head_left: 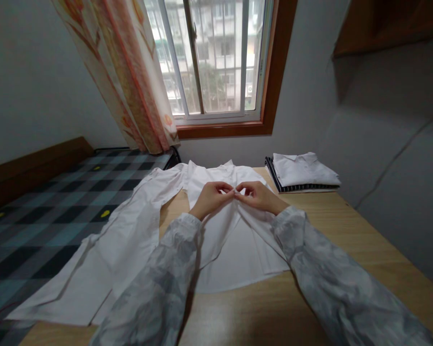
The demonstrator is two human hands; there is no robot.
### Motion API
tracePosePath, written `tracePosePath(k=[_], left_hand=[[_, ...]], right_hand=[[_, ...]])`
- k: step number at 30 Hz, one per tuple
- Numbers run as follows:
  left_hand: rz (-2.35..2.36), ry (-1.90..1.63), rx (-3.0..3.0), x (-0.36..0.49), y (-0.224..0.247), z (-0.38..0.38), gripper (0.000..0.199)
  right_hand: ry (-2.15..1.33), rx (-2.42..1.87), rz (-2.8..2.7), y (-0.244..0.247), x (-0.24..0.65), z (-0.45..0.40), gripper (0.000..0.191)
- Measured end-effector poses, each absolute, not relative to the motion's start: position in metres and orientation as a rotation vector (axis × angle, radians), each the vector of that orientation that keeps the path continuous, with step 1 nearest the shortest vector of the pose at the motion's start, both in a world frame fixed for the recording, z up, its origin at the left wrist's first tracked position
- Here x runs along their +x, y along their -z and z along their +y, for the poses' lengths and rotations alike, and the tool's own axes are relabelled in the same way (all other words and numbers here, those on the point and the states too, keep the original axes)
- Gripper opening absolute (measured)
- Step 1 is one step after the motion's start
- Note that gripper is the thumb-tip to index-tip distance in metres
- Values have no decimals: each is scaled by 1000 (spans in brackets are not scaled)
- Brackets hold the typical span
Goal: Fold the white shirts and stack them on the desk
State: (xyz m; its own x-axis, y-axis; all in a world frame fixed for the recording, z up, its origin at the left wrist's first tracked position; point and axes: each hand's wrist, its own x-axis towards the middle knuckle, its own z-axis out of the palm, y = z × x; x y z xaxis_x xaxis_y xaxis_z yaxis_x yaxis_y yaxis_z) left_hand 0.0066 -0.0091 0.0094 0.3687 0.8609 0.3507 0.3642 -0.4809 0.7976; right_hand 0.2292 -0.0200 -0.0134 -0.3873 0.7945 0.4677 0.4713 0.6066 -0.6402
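Note:
A white shirt [231, 259] lies spread on the wooden table in front of me, its collar toward the window and its hem toward me. My left hand [213, 196] pinches the shirt's front edge near the middle. From the other side my right hand [259, 196] pinches the same spot, fingertips meeting those of the left. The cloth is drawn up slightly there, and the front panels part below it. Whether a button is between the fingers cannot be made out. Left of it a second white garment [130, 240] is laid out, close to my left sleeve.
A folded stack with a white shirt [305, 169] on top of dark striped cloth [292, 188] sits at the table's back right. Left of the wooden table [353, 235] is a bed with a checked cover [50, 211]. A window [216, 57] and curtain [130, 72] are behind.

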Motion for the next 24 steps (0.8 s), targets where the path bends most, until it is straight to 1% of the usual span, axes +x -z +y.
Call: tracePosePath(k=[4,14,19,24], left_hand=[[1046,-1032,2028,7,-9,-8,17],[1096,-1076,2074,6,-11,-9,19],[1117,-1052,2093,6,-10,-9,18],[1116,-1056,2101,6,-9,-8,19]], right_hand=[[-458,-1020,-2152,9,229,-22,28],[-623,-908,-2150,11,235,-13,37],[-590,-968,-2163,11,235,-14,34],[-528,-1007,-2187,5,234,-19,35]])
